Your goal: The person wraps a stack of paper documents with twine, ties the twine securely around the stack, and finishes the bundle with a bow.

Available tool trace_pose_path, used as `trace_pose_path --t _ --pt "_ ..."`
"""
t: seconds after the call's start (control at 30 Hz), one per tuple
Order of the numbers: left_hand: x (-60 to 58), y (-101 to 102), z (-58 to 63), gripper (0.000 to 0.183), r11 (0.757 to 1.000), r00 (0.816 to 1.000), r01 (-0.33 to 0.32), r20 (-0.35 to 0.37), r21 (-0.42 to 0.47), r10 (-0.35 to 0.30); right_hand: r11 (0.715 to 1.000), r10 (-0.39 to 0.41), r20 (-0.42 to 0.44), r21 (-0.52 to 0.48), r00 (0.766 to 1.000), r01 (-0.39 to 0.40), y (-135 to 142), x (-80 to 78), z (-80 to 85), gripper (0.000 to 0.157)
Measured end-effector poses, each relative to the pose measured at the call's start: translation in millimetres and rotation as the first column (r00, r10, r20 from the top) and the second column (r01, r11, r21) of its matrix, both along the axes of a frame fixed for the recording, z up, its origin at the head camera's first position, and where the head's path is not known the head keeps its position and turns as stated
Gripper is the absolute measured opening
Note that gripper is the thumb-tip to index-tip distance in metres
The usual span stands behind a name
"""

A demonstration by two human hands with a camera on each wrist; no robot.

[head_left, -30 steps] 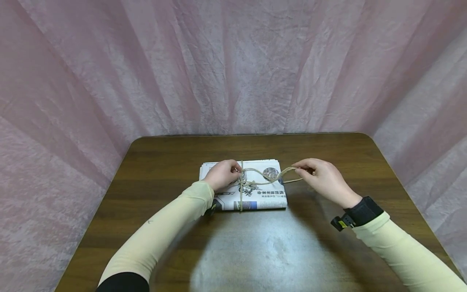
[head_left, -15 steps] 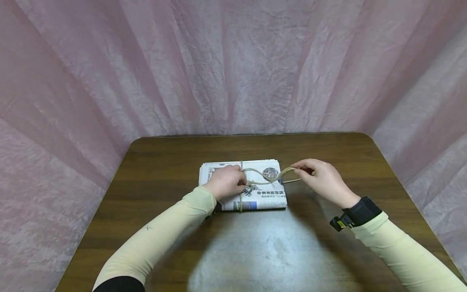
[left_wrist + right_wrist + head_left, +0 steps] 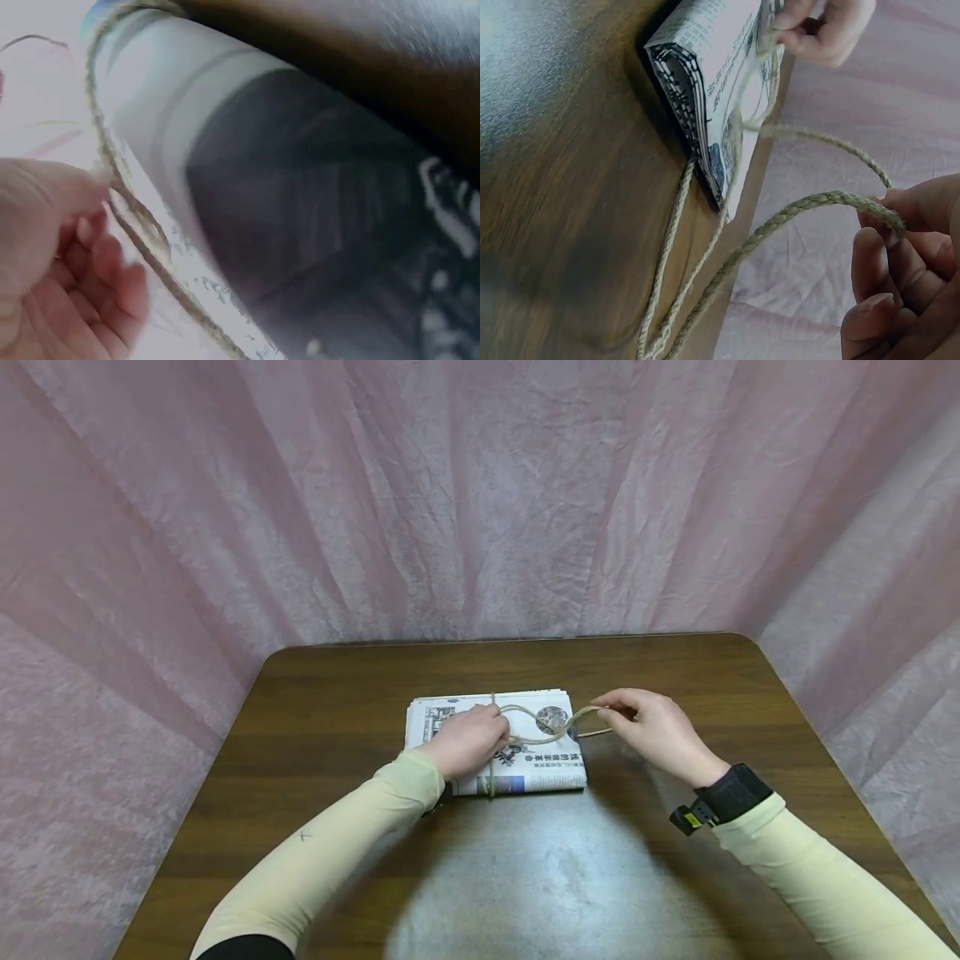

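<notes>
A folded stack of newspapers [image 3: 551,768] lies on the table, with a twine [image 3: 832,197] round it from front to back. My left hand [image 3: 471,739] is over the middle of the stack, pinching the twine between thumb and fingers where strands meet. Off the stack's right side, my right hand [image 3: 656,731] pinches a doubled part of the twine between thumb and forefinger. Looped strands run between the two hands across the printed top sheet. In the right wrist view, more strands hang down beside the stack's folded edge. My left hand covers the crossing in the head view.
The brown wooden table [image 3: 345,693] has rounded far corners and a bright glare patch in front of the stack. A pink curtain [image 3: 480,510] hangs behind it and along both sides. A black wrist strap [image 3: 735,793] is on my right wrist.
My left hand has shifted right and slightly nearer me, from the left of the front-to-back strand to over the crossing. My right hand keeps its pinch on the twine, almost still.
</notes>
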State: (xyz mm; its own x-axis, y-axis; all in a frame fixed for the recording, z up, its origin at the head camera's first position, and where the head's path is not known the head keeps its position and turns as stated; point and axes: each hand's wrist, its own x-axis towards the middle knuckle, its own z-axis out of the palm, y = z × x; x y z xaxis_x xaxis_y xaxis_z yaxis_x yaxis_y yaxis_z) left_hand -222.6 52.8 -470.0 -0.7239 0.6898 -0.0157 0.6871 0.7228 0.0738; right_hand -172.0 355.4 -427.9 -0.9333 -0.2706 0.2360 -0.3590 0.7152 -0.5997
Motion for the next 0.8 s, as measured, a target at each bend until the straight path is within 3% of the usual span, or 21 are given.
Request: trace_pose_path --t 0.1,0.27,0.47,0.57,0.7,0.8 --pt "4.1 -4.4 2.4 0.01 0.993 0.997 0.071 0.001 0.099 -0.072 1.0 0.005 -0.002 -0.007 1.0 -0.005 -3.7 -2.0 0.1 0.021" --pt "16.4 -7.1 5.9 0.008 0.951 0.979 0.195 0.005 0.239 -0.202 1.0 0.021 0.001 -0.016 1.0 -0.021 -11.6 -7.9 -3.8 0.02" --pt "34.8 -3.6 6.6 0.008 0.934 0.96 0.246 0.065 0.261 -0.271 0.999 0.032 0.071 -0.043 0.997 -0.029 -22.1 -11.8 -10.4 0.018" --pt "41.6 -0.1 5.4 0.005 0.913 0.947 0.289 0.056 0.287 -0.318 0.998 0.059 0.124 -0.039 0.991 -0.054 -25.5 -10.8 -14.4 0.018" --pt "50.9 4.0 2.5 0.007 0.878 0.926 0.354 0.014 0.321 -0.378 0.996 0.083 0.065 0.01 0.994 -0.084 -27.2 -8.2 -19.1 0.016" --pt "56.8 4.8 -0.2 0.013 0.866 0.921 0.361 0.015 0.345 -0.389 0.995 0.1 0.006 0.028 0.995 -0.1 -27.6 -4.2 -21.2 0.014"
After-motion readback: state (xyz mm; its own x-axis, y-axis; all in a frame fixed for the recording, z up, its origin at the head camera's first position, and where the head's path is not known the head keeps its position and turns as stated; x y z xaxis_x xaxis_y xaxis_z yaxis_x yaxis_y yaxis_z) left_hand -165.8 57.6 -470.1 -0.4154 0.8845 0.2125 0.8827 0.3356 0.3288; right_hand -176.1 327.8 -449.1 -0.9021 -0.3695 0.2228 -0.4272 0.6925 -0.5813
